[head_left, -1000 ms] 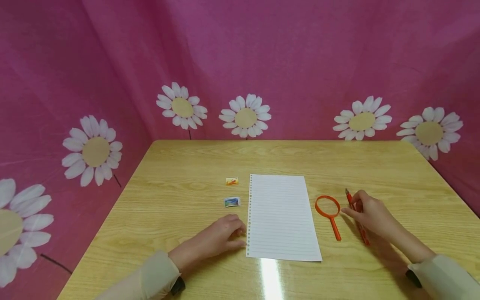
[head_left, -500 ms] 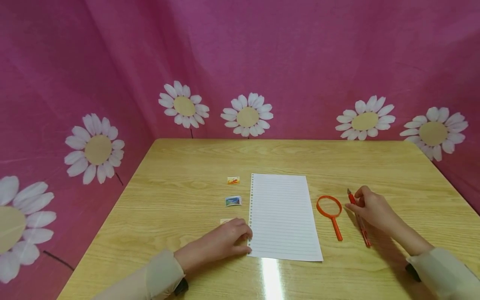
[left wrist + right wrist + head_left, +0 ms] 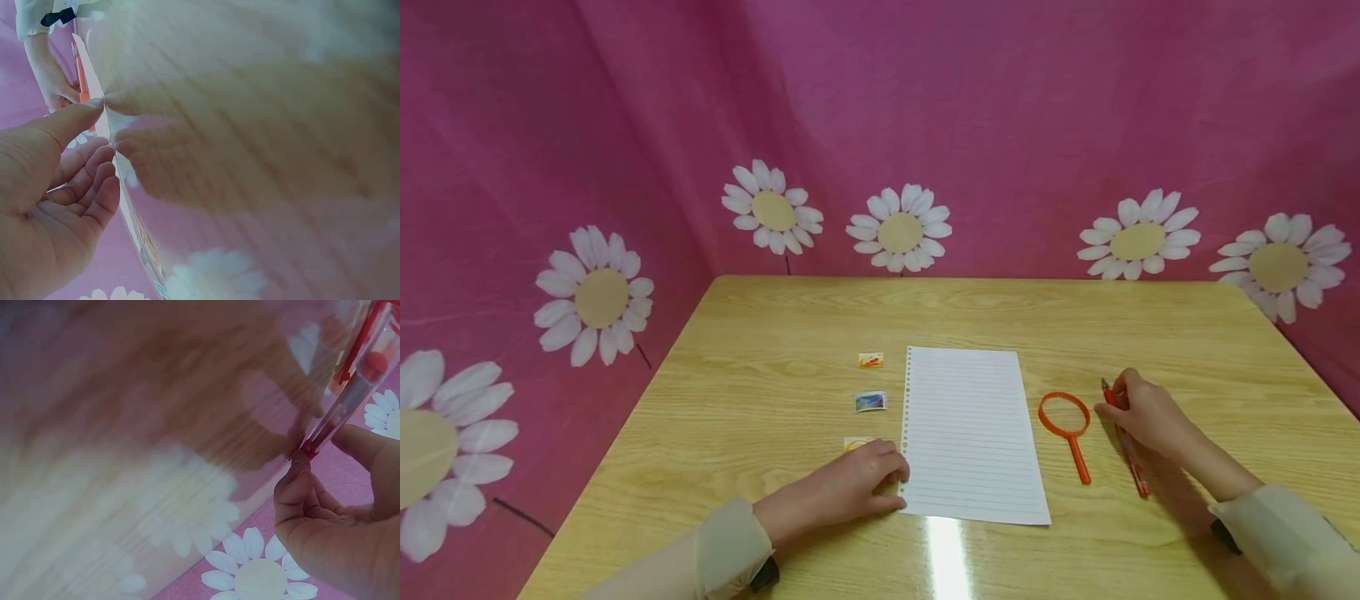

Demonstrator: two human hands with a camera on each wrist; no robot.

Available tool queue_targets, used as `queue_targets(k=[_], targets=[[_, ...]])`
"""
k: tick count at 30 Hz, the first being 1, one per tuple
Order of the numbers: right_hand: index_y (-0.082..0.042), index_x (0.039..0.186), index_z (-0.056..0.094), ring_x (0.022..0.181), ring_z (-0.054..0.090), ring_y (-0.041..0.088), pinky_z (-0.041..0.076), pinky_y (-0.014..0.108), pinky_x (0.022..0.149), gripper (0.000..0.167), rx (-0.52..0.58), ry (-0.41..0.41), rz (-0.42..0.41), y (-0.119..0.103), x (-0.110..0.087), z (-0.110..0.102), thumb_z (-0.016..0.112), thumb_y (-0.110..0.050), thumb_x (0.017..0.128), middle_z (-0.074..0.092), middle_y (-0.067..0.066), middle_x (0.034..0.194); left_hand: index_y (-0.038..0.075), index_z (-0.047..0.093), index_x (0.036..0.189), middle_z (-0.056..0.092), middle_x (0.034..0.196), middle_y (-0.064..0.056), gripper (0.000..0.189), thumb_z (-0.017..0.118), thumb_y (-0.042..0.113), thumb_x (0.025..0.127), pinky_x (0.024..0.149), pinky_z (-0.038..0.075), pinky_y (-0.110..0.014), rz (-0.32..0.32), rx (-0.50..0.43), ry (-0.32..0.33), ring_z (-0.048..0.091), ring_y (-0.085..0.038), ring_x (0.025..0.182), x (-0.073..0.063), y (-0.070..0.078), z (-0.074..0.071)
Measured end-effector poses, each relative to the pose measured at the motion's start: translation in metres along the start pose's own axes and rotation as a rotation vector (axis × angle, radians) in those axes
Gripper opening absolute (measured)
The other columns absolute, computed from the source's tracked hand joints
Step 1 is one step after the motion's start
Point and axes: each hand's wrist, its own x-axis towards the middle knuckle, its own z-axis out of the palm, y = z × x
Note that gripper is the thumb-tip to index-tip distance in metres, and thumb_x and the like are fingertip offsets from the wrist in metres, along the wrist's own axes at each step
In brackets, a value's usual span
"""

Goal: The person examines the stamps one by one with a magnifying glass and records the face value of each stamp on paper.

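A white lined sheet of paper with punched holes lies on the table. At its lower left edge rests my left hand, thumb and fingertips apart on the surface. In the left wrist view this hand has loosely bent fingers with nothing between them. On the right, my right hand pinches a red pen near its tip, thumb on one side and fingers on the other. The right wrist view shows the clear pen barrel slanting up from the fingers. An orange magnifying glass lies between paper and pen.
Left of the sheet lie a yellow-and-red stamp, a blue-green stamp, and a third stamp partly covered by the left hand. A pink curtain with daisies borders the wooden table behind and at the sides.
My left hand has shifted slightly down and right to the paper's edge, uncovering part of the third stamp. The right hand stays at the pen, which lies where it was. The view shifts slightly.
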Motion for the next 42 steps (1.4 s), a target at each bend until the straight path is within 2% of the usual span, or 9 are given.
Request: queue_targets(k=[10, 13, 17, 21, 26, 31, 35, 39, 42], targets=[[0.010, 0.096, 0.041, 0.057, 0.053, 0.020, 0.041, 0.031, 0.052, 0.026, -0.013, -0.009, -0.003, 0.000, 0.001, 0.000, 0.063, -0.003, 0.090, 0.059, 0.020, 0.071, 0.010, 0.063, 0.100, 0.058, 0.098, 0.001, 0.021, 0.072, 0.025, 0.089, 0.079, 0.045, -0.015, -0.007, 0.000, 0.000, 0.046, -0.004, 0.085, 0.001, 0.000, 0.001], [0.011, 0.103, 0.037, 0.054, 0.052, 0.018, 0.040, 0.028, 0.049, 0.029, 0.011, -0.001, -0.021, 0.001, 0.000, 0.000, 0.061, 0.000, 0.090, 0.059, 0.018, 0.069, 0.010, 0.063, 0.100, 0.058, 0.098, 0.002, 0.020, 0.072, 0.025, 0.089, 0.078, 0.045, -0.015, -0.012, 0.001, -0.002, 0.045, -0.003, 0.085, 0.001, 0.000, 0.001], [0.007, 0.111, 0.035, 0.049, 0.044, 0.011, 0.034, 0.024, 0.045, 0.031, 0.011, 0.032, -0.079, 0.001, -0.002, 0.000, 0.059, 0.003, 0.092, 0.055, 0.009, 0.062, 0.010, 0.064, 0.100, 0.058, 0.098, 0.002, 0.020, 0.072, 0.025, 0.089, 0.077, 0.044, -0.015, -0.015, 0.006, 0.000, 0.045, -0.003, 0.084, 0.002, 0.000, 0.001], [0.001, 0.109, 0.041, 0.047, 0.039, 0.009, 0.032, 0.024, 0.045, 0.023, -0.044, 0.044, -0.129, 0.001, -0.002, 0.001, 0.057, 0.003, 0.093, 0.050, 0.003, 0.056, 0.010, 0.064, 0.101, 0.058, 0.099, 0.002, 0.021, 0.071, 0.025, 0.090, 0.076, 0.043, -0.014, -0.026, 0.001, -0.010, 0.044, -0.003, 0.084, 0.002, 0.000, 0.001], [0.000, 0.097, 0.054, 0.055, 0.046, 0.013, 0.038, 0.030, 0.052, 0.009, -0.081, 0.056, -0.169, 0.003, -0.001, 0.002, 0.059, 0.005, 0.091, 0.056, 0.006, 0.064, 0.009, 0.064, 0.101, 0.058, 0.100, 0.001, 0.021, 0.071, 0.026, 0.090, 0.078, 0.044, -0.015, -0.022, -0.005, -0.012, 0.045, -0.004, 0.085, 0.002, 0.000, 0.001], [-0.001, 0.089, 0.060, 0.056, 0.047, 0.008, 0.041, 0.028, 0.053, 0.007, -0.087, 0.105, -0.203, 0.005, -0.004, 0.002, 0.062, 0.006, 0.089, 0.059, 0.006, 0.069, 0.009, 0.063, 0.101, 0.057, 0.101, 0.001, 0.022, 0.071, 0.026, 0.090, 0.080, 0.045, -0.015, -0.023, -0.009, -0.018, 0.045, -0.004, 0.086, 0.001, 0.001, 0.001], [-0.003, 0.086, 0.061, 0.057, 0.050, 0.007, 0.045, 0.031, 0.055, 0.013, -0.092, 0.142, -0.222, 0.009, -0.008, 0.002, 0.058, 0.010, 0.089, 0.061, 0.005, 0.071, 0.009, 0.063, 0.101, 0.057, 0.100, 0.001, 0.022, 0.070, 0.026, 0.090, 0.080, 0.044, -0.015, -0.029, -0.007, -0.024, 0.045, -0.004, 0.086, 0.001, 0.001, 0.001], [-0.004, 0.083, 0.061, 0.062, 0.057, 0.017, 0.048, 0.035, 0.055, 0.019, -0.133, 0.226, -0.296, 0.015, -0.012, 0.002, 0.065, 0.014, 0.080, 0.062, 0.004, 0.071, 0.009, 0.063, 0.101, 0.057, 0.099, 0.002, 0.021, 0.071, 0.026, 0.090, 0.079, 0.044, -0.015, -0.025, -0.001, -0.019, 0.044, -0.004, 0.086, 0.002, 0.001, 0.001], [-0.006, 0.083, 0.062, 0.062, 0.054, 0.014, 0.045, 0.031, 0.053, 0.025, -0.163, 0.288, -0.345, 0.019, -0.016, 0.002, 0.073, 0.014, 0.072, 0.059, 0.001, 0.069, 0.009, 0.063, 0.100, 0.057, 0.099, 0.002, 0.021, 0.071, 0.026, 0.090, 0.078, 0.044, -0.015, -0.023, 0.002, -0.012, 0.044, -0.004, 0.085, 0.002, 0.001, 0.002]])
